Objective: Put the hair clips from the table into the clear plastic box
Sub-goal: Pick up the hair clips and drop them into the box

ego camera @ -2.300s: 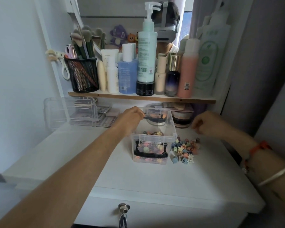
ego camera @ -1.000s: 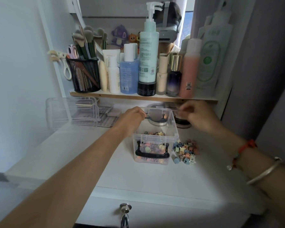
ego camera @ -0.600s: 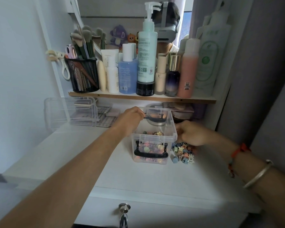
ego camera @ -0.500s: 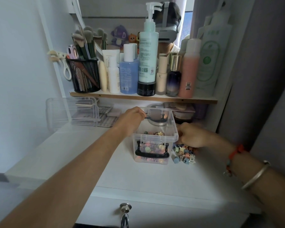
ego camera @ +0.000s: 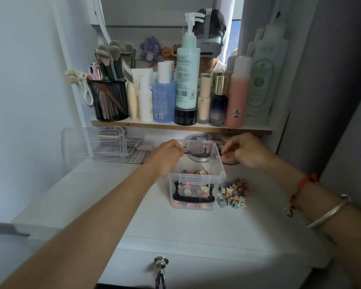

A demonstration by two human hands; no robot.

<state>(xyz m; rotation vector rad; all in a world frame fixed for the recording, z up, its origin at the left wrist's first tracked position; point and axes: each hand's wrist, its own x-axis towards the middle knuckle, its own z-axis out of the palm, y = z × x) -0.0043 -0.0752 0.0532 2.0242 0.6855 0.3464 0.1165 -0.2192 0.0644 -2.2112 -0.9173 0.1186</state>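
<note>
The clear plastic box (ego camera: 197,177) stands open mid-table on the white table (ego camera: 175,226), with hair clips (ego camera: 193,189) already lying inside. A heap of loose clips (ego camera: 233,193) sits on the table just right of the box. The left hand (ego camera: 167,155) grips the box's far left rim. The right hand (ego camera: 246,151) hovers at the far right rim with its fingers bunched together; I cannot tell whether they pinch a clip.

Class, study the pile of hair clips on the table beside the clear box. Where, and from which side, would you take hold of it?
Pinch a few clips off the top of the pile, coming from above and the right: it is a loose heap, and the clear plastic box stands close on its left.
</note>
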